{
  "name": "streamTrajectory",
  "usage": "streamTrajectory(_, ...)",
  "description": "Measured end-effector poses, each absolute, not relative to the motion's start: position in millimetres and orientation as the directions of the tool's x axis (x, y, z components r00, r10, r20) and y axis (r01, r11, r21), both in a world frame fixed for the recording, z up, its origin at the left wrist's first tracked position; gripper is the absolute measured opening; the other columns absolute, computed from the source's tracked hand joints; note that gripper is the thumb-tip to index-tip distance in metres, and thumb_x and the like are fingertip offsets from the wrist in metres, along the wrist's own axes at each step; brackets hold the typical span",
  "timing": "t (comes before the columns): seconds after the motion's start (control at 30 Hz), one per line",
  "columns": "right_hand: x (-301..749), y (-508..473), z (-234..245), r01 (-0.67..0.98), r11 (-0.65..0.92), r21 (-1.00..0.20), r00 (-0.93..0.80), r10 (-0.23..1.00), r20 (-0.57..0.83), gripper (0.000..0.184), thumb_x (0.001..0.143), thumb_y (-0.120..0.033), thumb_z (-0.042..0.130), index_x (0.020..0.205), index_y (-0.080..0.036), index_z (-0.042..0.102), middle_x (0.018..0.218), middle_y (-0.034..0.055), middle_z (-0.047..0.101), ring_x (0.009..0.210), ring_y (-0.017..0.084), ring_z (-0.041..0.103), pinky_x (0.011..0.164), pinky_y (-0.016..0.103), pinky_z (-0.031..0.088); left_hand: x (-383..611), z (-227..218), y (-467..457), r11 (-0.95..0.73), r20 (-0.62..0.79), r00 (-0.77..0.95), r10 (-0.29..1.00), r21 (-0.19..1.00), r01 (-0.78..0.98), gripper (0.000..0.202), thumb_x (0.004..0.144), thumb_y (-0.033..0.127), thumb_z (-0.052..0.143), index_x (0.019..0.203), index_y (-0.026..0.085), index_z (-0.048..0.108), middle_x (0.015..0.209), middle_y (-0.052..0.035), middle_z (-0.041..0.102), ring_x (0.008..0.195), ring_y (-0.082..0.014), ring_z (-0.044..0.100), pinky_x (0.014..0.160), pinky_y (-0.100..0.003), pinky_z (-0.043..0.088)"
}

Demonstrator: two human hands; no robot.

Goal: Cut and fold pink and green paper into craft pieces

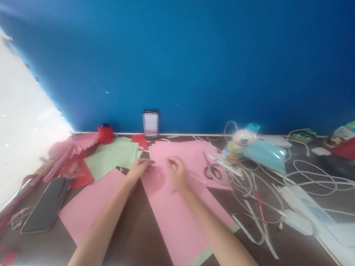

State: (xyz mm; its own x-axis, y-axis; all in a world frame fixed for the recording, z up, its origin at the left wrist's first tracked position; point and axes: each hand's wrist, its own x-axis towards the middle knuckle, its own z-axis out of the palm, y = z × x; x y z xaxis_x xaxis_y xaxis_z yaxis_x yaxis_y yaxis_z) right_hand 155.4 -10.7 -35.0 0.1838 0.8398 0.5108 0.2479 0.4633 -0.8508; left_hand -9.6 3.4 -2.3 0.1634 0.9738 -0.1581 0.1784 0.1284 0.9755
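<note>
Pink sheet (170, 221) below left fingers (145, 163), right fingers (181, 166), curled, grip unclear; blue packet (266, 154) at right, contents hidden

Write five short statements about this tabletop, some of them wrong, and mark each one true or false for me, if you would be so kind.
1. The scissors lie on pink paper. True.
2. The left hand grips the scissors. False: they lie apart from it, to the right of the right hand.
3. The red round object stands to the right of the upright phone. False: it stands to the left of the upright phone.
4. A dark-screened phone lies flat on the table. True.
5. A pleated pink fan is left of the red round object. True.
</note>
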Motion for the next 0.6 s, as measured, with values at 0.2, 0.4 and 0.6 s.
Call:
streamTrajectory(0.2, 180.8, 3.3, -23.4, 0.006, 0.154, -0.988, 0.252, 0.956, 0.151, 0.028, 0.066, -0.039, 0.065, 0.078, -0.014, 0.062, 0.076, 0.0043, 0.063, 0.069, 0.014, 0.057, 0.068, 0.028, 0.045, 15.4, 18.8, -57.2, -0.187, 0.007, 0.191, 0.982, 0.235, 0.954, 0.031, 0.080, 0.030, 0.039, 0.084, 0.012, 0.063, 0.083, -0.0139, 0.062, 0.083, -0.0280, 0.058, 0.071, -0.040, 0.044)
streamTrajectory(0.4, 203.8, 12.5, 4.9, 0.123, -0.131, -0.984, -0.024, 0.991, -0.135, 0.032, 0.057, -0.038, 0.071, 0.078, -0.015, 0.066, 0.074, 0.0024, 0.064, 0.064, 0.011, 0.055, 0.061, 0.024, 0.042, 40.7, -27.5, -75.8, -0.474, 0.126, 0.463, 0.878, 0.086, 0.876, 0.062, 0.081, 0.052, 0.040, 0.128, 0.012, 0.040, 0.134, -0.0191, 0.038, 0.124, -0.0339, 0.034, 0.099, -0.048, 0.026)
streamTrajectory(0.6, 194.9, 22.7, 11.8, 0.256, -0.180, -0.950, -0.292, 0.922, -0.253, 0.027, 0.057, -0.035, 0.072, 0.069, -0.012, 0.065, 0.069, 0.0029, 0.063, 0.064, 0.012, 0.055, 0.061, 0.024, 0.042, 56.9, -52.3, -60.3, -0.515, 0.213, 0.478, 0.852, 0.181, 0.838, 0.069, 0.081, 0.061, 0.033, 0.134, 0.017, 0.033, 0.141, -0.0176, 0.030, 0.131, -0.0352, 0.022, 0.103, -0.052, 0.018)
